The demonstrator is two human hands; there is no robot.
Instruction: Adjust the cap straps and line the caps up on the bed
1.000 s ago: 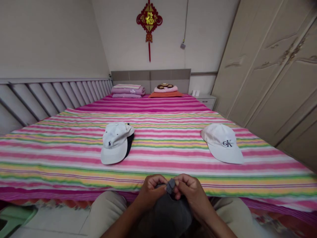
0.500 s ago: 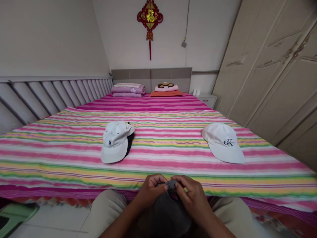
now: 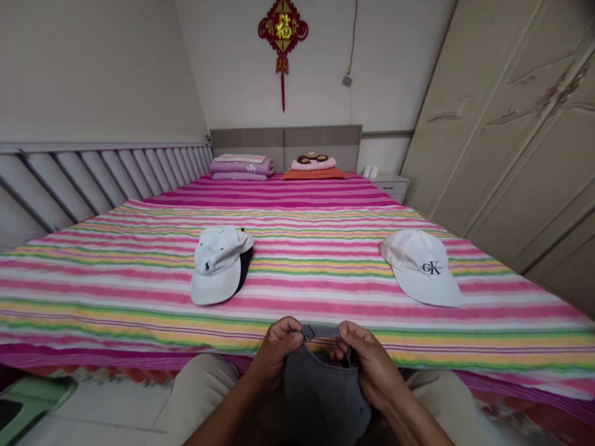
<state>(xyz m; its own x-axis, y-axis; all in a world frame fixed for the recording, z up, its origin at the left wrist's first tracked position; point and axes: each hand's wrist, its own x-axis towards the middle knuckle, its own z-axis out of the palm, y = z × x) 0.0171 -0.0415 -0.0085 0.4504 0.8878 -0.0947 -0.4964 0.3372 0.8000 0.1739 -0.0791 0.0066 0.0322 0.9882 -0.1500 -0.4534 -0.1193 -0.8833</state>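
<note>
I hold a dark grey cap (image 3: 320, 396) over my lap, its back facing up. My left hand (image 3: 277, 352) pinches the left end of its back strap (image 3: 320, 332), and my right hand (image 3: 367, 362) pinches the right end, so the strap is stretched between them. On the striped bed (image 3: 297, 272) ahead lies a white cap (image 3: 214, 265) stacked on a dark one at the left. A second white cap with a logo (image 3: 421, 267) lies at the right.
Folded purple bedding (image 3: 242, 167) and a pink pillow (image 3: 312, 163) lie by the headboard. A wardrobe (image 3: 520, 136) runs along the right side. A slatted rail (image 3: 93, 179) lines the left. A green stool (image 3: 28, 406) stands at the lower left. A small nightstand (image 3: 388, 184) stands beyond the bed.
My hands have drawn apart and risen a little, so the strap that was bunched between my fingers is now pulled out straight. The caps on the bed have not moved.
</note>
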